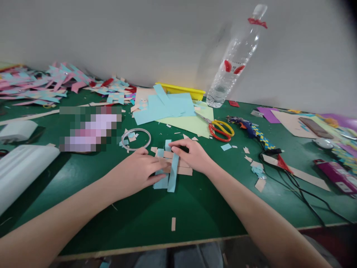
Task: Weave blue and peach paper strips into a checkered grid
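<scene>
Light blue and pale pink paper strips cross one another in a small woven piece on the green table. My left hand lies over its left side, fingers stretched out and partly blurred, covering some of the strips. With thumb and fingertips together, my right hand pinches the upper end of a blue paper strip, which runs down across the pink ones. Just beyond my left hand lies a clear ring-shaped roll of tape with paper scraps inside its ring.
Scissors with red and yellow handles lie beyond my right hand. Behind them, blue paper sheets and a tilted water bottle stand near the wall. A black cable runs along the right; a white device occupies the left.
</scene>
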Demonstrator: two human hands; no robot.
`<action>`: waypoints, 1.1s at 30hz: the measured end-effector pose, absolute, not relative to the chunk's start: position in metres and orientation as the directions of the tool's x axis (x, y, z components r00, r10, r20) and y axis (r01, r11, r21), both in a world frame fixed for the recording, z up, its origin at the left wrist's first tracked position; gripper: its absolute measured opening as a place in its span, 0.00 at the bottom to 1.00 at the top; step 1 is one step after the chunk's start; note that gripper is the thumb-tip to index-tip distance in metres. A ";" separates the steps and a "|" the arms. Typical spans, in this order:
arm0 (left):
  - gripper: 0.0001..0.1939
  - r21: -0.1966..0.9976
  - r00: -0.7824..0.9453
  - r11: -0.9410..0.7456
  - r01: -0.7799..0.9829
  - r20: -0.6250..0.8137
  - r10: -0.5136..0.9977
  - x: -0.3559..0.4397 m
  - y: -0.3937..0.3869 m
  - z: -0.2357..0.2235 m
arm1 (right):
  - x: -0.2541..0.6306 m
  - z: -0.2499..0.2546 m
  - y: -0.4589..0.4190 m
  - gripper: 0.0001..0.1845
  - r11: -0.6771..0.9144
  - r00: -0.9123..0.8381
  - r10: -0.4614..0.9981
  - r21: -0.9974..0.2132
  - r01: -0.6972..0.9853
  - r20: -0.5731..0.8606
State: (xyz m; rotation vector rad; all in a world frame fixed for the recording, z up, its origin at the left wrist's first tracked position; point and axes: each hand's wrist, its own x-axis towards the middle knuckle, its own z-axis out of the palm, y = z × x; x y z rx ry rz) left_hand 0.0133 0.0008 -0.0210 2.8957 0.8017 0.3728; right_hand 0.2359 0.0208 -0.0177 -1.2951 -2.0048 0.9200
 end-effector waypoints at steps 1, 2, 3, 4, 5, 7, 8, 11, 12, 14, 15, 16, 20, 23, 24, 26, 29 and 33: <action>0.16 0.168 0.832 -0.856 0.489 0.203 0.516 0.013 0.001 -0.021 | 0.236 -0.018 0.021 0.14 0.289 -0.363 0.927 -0.795 0.534 0.093; 0.16 0.165 0.834 -0.857 0.489 0.200 0.514 0.013 0.001 -0.021 | 0.236 -0.018 0.021 0.14 0.285 -0.360 0.929 -0.793 0.539 0.089; 0.16 0.165 0.835 -0.856 0.490 0.195 0.515 0.013 0.001 -0.021 | 0.236 -0.018 0.021 0.14 0.282 -0.357 0.930 -0.792 0.541 0.087; 0.15 0.165 0.835 -0.854 0.493 0.186 0.518 0.013 0.001 -0.021 | 0.236 -0.018 0.021 0.14 0.278 -0.355 0.931 -0.793 0.542 0.084; 0.15 0.164 0.836 -0.852 0.496 0.176 0.521 0.013 0.001 -0.021 | 0.236 -0.017 0.020 0.14 0.276 -0.355 0.931 -0.795 0.540 0.081; 0.14 0.165 0.835 -0.847 0.506 0.151 0.529 0.013 0.001 -0.020 | 0.235 -0.017 0.020 0.14 0.273 -0.361 0.929 -0.803 0.530 0.077; 0.14 0.167 0.834 -0.843 0.511 0.140 0.533 0.014 0.002 -0.019 | 0.235 -0.016 0.019 0.14 0.269 -0.365 0.928 -0.809 0.522 0.074; 0.13 0.167 0.830 -0.836 0.522 0.125 0.543 0.014 0.002 -0.018 | 0.234 -0.014 0.018 0.16 0.235 -0.363 0.931 -0.836 0.496 0.046; 0.13 0.164 0.829 -0.836 0.524 0.127 0.544 0.014 0.002 -0.018 | 0.233 -0.014 0.018 0.17 0.221 -0.362 0.932 -0.844 0.489 0.034; 0.13 0.160 0.831 -0.838 0.521 0.131 0.541 0.014 0.002 -0.019 | 0.232 -0.012 0.018 0.18 0.202 -0.367 0.930 -0.853 0.480 0.014; 0.12 0.159 0.831 -0.839 0.520 0.134 0.540 0.014 0.002 -0.019 | 0.232 -0.012 0.017 0.18 0.197 -0.367 0.930 -0.855 0.479 0.009; 0.12 0.158 0.832 -0.840 0.518 0.136 0.538 0.014 0.002 -0.019 | 0.231 -0.012 0.017 0.18 0.192 -0.364 0.931 -0.855 0.481 0.004; 0.14 0.151 0.829 -0.843 0.516 0.160 0.536 0.015 0.002 -0.019 | 0.231 -0.015 0.018 0.18 0.207 -0.370 0.929 -0.849 0.487 0.014; 0.15 0.155 0.825 -0.842 0.516 0.175 0.538 0.015 0.002 -0.019 | 0.232 -0.019 0.020 0.18 0.255 -0.404 0.913 -0.845 0.470 0.051; 0.15 0.155 0.825 -0.843 0.516 0.174 0.537 0.015 0.002 -0.019 | 0.232 -0.020 0.020 0.18 0.261 -0.408 0.911 -0.844 0.468 0.055; 0.15 0.150 0.828 -0.842 0.518 0.158 0.537 0.015 0.002 -0.019 | 0.232 -0.020 0.020 0.18 0.253 -0.406 0.912 -0.845 0.472 0.047; 0.15 0.150 0.831 -0.840 0.521 0.137 0.539 0.015 0.002 -0.019 | 0.232 -0.018 0.019 0.18 0.226 -0.386 0.922 -0.840 0.493 0.022; 0.14 0.143 0.831 -0.843 0.518 0.149 0.536 0.014 0.002 -0.019 | 0.231 -0.015 0.017 0.17 0.215 -0.355 0.935 -0.818 0.533 0.013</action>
